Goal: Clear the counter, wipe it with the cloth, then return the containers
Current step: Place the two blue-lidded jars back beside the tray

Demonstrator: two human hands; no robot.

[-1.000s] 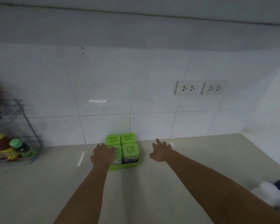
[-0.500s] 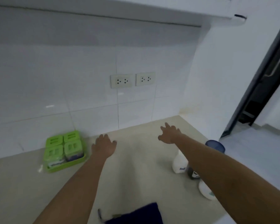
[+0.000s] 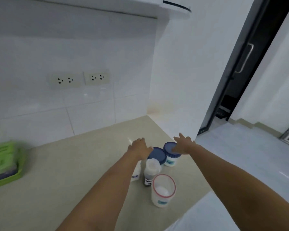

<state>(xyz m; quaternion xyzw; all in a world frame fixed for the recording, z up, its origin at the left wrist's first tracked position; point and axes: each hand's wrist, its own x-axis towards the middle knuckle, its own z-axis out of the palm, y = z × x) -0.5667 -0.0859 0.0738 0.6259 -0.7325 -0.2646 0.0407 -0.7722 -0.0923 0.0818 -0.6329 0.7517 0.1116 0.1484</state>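
Several containers stand grouped at the right end of the beige counter (image 3: 73, 164): two white jars with blue lids (image 3: 158, 155) (image 3: 169, 151), a small bottle with a white cap (image 3: 150, 170), a white "Salt" container (image 3: 135, 175) partly hidden by my left arm, and a red-rimmed white tub (image 3: 163, 190). My left hand (image 3: 138, 148) hovers open beside the left blue lid. My right hand (image 3: 184, 144) is spread open over the right blue lid; I cannot tell whether it touches. The cloth is out of view.
A green tray of green-lidded boxes (image 3: 5, 164) sits at the far left against the tiled wall. Two wall sockets (image 3: 80, 79) are above the counter. The counter ends on the right at a white side wall, beyond which are a floor and a dark door (image 3: 244, 64).
My view swung right, so the green tray slid to the left edge and the blue cloth left the frame. Both hands moved from the tray over to the containers at the right end.
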